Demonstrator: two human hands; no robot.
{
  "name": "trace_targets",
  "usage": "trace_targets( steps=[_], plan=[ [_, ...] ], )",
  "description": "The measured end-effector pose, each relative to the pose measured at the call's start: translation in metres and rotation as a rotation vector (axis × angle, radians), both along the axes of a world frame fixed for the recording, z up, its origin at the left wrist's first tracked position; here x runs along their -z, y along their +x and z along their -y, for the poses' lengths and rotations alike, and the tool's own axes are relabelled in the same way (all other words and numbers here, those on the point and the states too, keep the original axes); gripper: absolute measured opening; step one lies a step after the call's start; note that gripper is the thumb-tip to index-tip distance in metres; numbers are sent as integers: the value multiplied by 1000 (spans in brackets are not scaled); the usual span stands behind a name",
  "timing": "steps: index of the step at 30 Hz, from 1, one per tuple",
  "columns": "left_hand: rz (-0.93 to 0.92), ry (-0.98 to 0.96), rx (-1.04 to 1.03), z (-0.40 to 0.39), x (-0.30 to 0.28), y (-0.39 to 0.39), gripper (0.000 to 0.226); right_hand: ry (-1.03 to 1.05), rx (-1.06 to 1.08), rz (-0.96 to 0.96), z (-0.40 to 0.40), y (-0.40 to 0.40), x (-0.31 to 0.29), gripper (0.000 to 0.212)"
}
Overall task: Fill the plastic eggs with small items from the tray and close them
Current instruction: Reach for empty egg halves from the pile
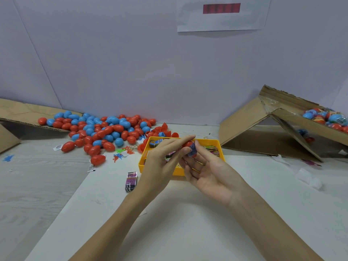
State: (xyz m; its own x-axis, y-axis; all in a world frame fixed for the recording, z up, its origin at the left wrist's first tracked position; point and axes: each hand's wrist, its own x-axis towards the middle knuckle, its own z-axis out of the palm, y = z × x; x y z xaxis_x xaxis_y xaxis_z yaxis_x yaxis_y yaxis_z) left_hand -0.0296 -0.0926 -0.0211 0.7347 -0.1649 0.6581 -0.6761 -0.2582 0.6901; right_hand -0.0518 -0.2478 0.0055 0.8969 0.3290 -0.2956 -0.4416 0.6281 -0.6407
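Item: red plastic egg half (188,143) with small blue packet (192,150), which I pinch between left hand (160,162) and right hand (209,172) over yellow plastic tray (219,147); light, slick, rigid — I grip its sides.

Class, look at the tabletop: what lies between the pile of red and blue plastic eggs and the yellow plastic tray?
In the head view, small flat plastic figures in red, green and blue lie between the egg pile and the yellow tray, along with open red egg halves.

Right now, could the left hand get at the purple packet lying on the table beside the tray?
Probably yes, but not straight away. The purple packet lies uncovered just left of the left hand, nothing between them. But that hand and the right hand are busy with a red egg.
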Motion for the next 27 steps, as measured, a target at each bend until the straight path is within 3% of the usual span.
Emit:
trace_targets(
  steps=[3, 10, 14, 19, 27],
  plan=[
    [6, 45, -16, -2, -1, 0, 35, -103, 31, 88, 0, -1, 1, 39],
    [150, 247, -70, -2, -1, -2, 34, -627, 167, 388, -6, -1, 7, 38],
    [110, 201, -82, -4, -3, -3, 49, -647, 181, 410, -2, 0, 11, 28],
    [201, 367, -128, -10, -5, -2, 39, -662, 177, 393, -2, 5, 17, 24],
    [270, 439, -119, -12, -4, -2, 34, -602, 196, 382, -2, 7, 21, 24]
  ],
)
